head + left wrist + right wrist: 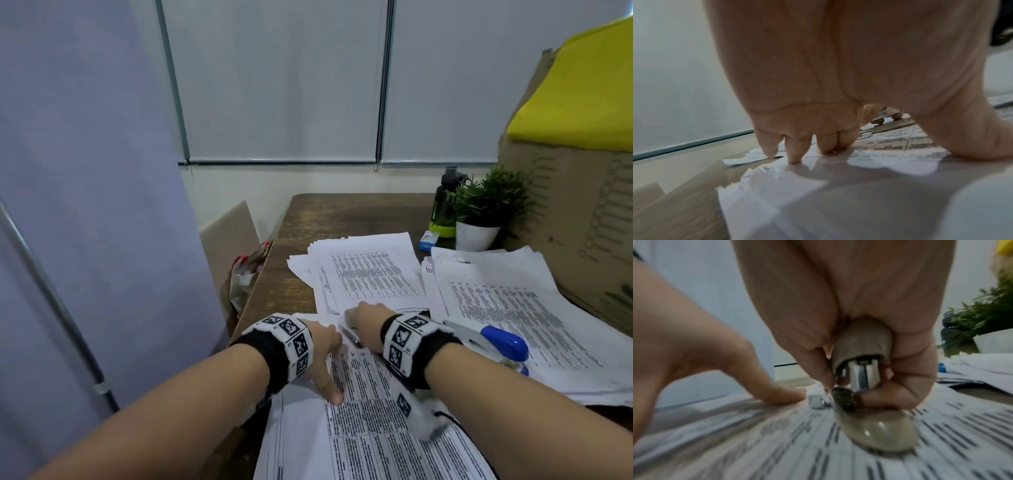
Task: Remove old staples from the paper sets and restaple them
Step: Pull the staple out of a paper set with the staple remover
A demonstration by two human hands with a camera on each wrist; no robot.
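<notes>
Looks like you're in an office, at a wooden desk (342,212) covered in stacks of printed papers (370,274), with a blue stapler (493,342), a small potted plant (486,209), a cardboard box (575,219), and roller blinds (281,82) along the window behind.

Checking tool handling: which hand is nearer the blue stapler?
Right. The right hand works just left of the blue stapler, gripping a beige tool; the left hand presses paper farther left.

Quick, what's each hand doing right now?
Left hand: open, fingers pressing the paper set flat.
Right hand: gripping a beige stapler.
</notes>
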